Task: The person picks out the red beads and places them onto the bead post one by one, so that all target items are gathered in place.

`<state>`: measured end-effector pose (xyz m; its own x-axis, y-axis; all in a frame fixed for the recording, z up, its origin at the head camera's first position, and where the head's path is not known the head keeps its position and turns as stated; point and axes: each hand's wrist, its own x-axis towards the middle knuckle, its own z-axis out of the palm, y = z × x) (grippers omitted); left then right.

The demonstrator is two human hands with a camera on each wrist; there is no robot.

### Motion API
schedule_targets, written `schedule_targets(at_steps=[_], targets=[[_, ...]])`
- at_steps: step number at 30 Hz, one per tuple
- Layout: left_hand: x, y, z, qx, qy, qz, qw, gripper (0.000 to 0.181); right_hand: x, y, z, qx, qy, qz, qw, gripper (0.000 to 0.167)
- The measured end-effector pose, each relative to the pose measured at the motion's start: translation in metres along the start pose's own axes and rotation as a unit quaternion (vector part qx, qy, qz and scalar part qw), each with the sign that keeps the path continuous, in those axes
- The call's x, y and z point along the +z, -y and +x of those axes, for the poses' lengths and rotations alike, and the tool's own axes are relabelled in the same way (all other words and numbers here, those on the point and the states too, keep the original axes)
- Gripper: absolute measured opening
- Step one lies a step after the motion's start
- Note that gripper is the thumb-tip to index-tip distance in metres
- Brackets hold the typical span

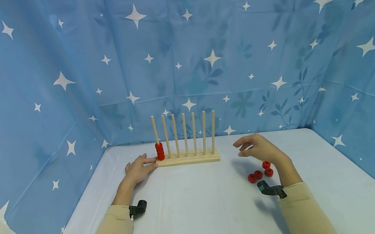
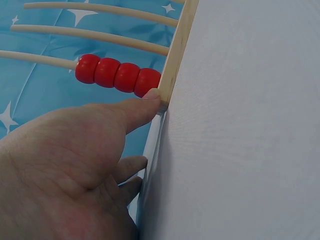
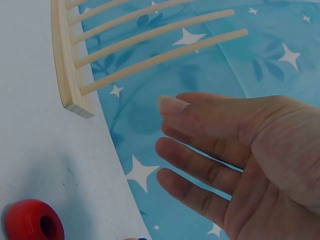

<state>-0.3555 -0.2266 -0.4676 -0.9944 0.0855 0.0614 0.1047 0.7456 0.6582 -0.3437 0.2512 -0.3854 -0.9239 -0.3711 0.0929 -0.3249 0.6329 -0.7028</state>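
A wooden peg rack (image 1: 188, 159) stands near the back of the table, with several upright pegs. Red beads (image 1: 160, 151) are stacked on its leftmost peg, and they show in the left wrist view too. My left hand (image 1: 139, 169) holds the rack's left end; in the left wrist view the thumb (image 2: 142, 110) lies against the base by the lowest bead. To the right of the rack, my right hand (image 1: 259, 148) hovers with loosely bent fingers and nothing between them. Several loose red beads (image 1: 258, 174) lie on the table below it.
The white table (image 1: 191, 209) reaches back to a blue curtain with white stars (image 1: 180, 56), which also closes off both sides. A black wrist camera (image 1: 138, 208) is strapped to the left wrist, another camera (image 1: 270, 189) to the right.
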Motion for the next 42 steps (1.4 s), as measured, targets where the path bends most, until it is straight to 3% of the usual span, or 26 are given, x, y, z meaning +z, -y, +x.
schedule_targets(at_steps=[7,15,23,42], targets=[[-0.001,-0.001,0.000,0.000,0.002,0.001,1.0000,0.041,-0.003,-0.004,-0.003,-0.008,0.037,0.010,0.9992,0.031],[-0.001,0.000,0.000,-0.001,0.004,0.000,1.0000,0.041,-0.005,-0.004,-0.008,0.023,0.087,0.020,0.9958,0.034],[-0.001,-0.001,-0.001,0.002,0.005,0.001,1.0000,0.041,-0.006,-0.006,-0.009,0.030,0.138,-0.012,0.9899,0.033],[-0.001,-0.001,0.000,0.002,0.001,-0.004,1.0000,0.040,0.000,-0.004,-0.018,0.102,0.177,-0.049,0.9776,0.031]])
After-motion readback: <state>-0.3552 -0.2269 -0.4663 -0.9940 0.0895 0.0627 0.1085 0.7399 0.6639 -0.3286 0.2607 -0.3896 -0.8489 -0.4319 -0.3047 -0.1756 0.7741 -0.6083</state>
